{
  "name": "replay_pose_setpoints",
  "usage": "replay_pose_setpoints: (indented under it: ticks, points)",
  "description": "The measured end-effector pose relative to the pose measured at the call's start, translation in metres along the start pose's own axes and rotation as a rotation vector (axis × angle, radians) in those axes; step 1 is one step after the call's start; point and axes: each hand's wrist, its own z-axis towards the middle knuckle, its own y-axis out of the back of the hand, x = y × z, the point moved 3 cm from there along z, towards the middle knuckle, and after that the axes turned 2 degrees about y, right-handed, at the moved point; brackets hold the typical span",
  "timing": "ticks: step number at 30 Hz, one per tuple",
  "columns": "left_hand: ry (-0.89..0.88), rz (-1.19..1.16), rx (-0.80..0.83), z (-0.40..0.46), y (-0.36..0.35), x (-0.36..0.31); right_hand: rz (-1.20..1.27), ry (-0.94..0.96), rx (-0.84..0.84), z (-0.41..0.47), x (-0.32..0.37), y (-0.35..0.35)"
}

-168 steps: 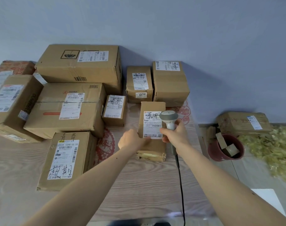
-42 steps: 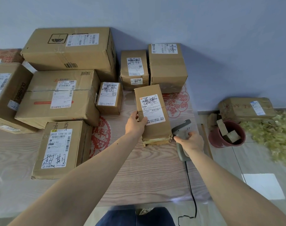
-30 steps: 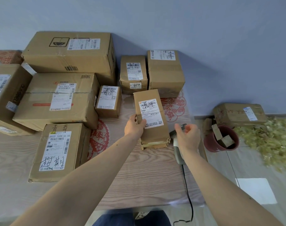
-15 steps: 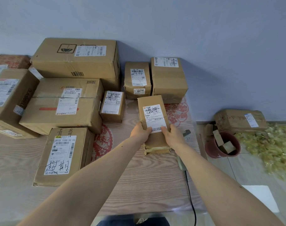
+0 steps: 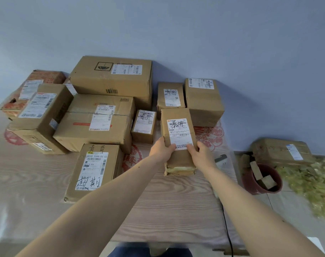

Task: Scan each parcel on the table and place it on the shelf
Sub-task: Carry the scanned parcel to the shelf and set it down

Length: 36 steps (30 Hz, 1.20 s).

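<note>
Both hands on the parcel [image 5: 178, 138] mid-table [image 5: 167, 210]; left hand [image 5: 160, 148] grips its left edge, right hand [image 5: 201, 153] its right edge, thumbs pressed on the label, fingers curled round the sides; scanner [image 5: 221, 160] lies just right; more boxes [image 5: 106, 86] behind, against the wall.

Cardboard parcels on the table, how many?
9: brown parcel held by left hand and right hand, two behind it, small one left of it, one in front, three big ones left, red-printed one far left. More may be hidden.
</note>
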Motion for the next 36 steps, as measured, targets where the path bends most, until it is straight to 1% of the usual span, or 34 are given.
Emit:
replay_pose_setpoints:
  ticks: [6, 10, 14, 20, 25, 31, 36]
  points:
    - [-0.09, -0.06, -0.08, -0.026, 0.029, -0.011, 0.026, 0.089, -0.022, -0.019, 0.028, 0.004]
    - [-0.141, -0.081, -0.156, -0.048, 0.048, -0.021, 0.067, 0.165, -0.034, -0.032, 0.05, 0.008]
    - [-0.166, -0.104, -0.255, -0.079, 0.069, -0.025, 0.053, 0.239, -0.036, -0.049, 0.075, 0.007]
    - [-0.173, -0.211, -0.412, -0.131, 0.108, -0.016, 0.096, 0.374, 0.041, -0.083, 0.119, -0.008]
    - [-0.169, -0.296, -0.549, -0.181, 0.158, 0.003, 0.123, 0.508, 0.111, -0.117, 0.166, -0.042]
    - [-0.158, -0.422, -0.706, -0.247, 0.223, 0.047, 0.17, 0.657, 0.261, -0.182, 0.228, -0.093]
    - [-0.133, -0.433, -0.858, -0.31, 0.278, 0.094, 0.185, 0.755, 0.376, -0.242, 0.271, -0.15]
